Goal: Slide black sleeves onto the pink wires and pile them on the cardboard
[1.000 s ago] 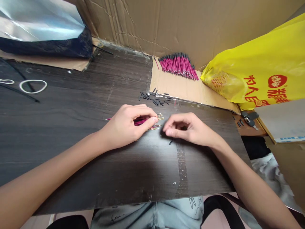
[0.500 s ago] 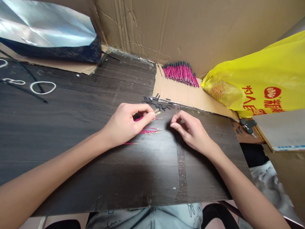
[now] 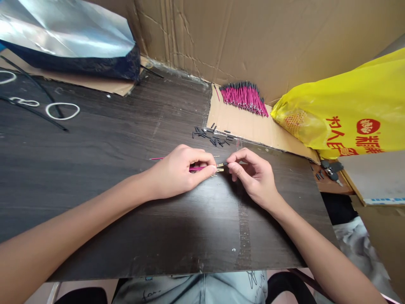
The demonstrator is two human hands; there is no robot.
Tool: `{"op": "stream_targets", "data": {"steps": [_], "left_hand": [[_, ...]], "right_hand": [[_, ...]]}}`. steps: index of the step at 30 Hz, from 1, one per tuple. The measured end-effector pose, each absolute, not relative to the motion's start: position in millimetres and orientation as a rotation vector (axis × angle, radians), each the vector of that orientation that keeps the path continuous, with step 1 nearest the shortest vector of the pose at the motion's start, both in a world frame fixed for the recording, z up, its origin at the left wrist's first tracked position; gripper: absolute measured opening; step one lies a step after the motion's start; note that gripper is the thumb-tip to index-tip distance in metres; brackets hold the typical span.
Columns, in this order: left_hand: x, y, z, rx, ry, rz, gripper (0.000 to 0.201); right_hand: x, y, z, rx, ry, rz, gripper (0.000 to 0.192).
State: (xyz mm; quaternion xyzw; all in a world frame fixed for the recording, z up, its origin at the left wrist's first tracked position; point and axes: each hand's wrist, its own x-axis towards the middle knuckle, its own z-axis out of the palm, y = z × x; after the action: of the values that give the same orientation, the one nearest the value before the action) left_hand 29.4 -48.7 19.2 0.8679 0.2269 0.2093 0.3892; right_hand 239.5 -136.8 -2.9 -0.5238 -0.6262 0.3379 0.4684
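My left hand [image 3: 185, 173] is closed, thumb against fingers, on several magenta wires [image 3: 196, 169] whose gold metal ends [image 3: 220, 170] stick out to the right. Facing it, my right hand [image 3: 251, 171] pinches a small black sleeve [image 3: 225, 164] that meets one of the gold ends; how far it is pushed on I cannot tell. Another magenta wire [image 3: 156, 158] lies on the table behind my left hand, partly hidden by it. Just beyond the hands is a scatter of loose black sleeves [image 3: 215, 139].
A pile of magenta wires with black ends [image 3: 243, 98] rests on a cardboard sheet [image 3: 218, 116]. A yellow plastic bag [image 3: 344, 101] stands at right, keys [image 3: 332, 173] below it. On the dark table [image 3: 126, 228], a silver bag [image 3: 69, 29] and white rubber bands [image 3: 62, 111] are at left.
My left hand has moved slightly right with the wires. The gap between my hands has closed, and the black sleeve in my right fingers now meets a gold end.
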Motion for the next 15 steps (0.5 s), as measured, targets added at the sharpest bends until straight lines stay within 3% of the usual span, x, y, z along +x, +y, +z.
{"op": "stream_targets", "data": {"steps": [9,15], "left_hand": [[30.4,-49.6,15.8,2.286,0.564,0.536,0.022],[30.1,-49.5,14.5,2.307,0.544,0.556,0.022]], "right_hand": [[240.8,-137.9,-2.7,-1.301,-1.561,0.791,0.013],[237.7,-136.9,-1.8,-1.258,-1.401,1.010,0.015]]}}
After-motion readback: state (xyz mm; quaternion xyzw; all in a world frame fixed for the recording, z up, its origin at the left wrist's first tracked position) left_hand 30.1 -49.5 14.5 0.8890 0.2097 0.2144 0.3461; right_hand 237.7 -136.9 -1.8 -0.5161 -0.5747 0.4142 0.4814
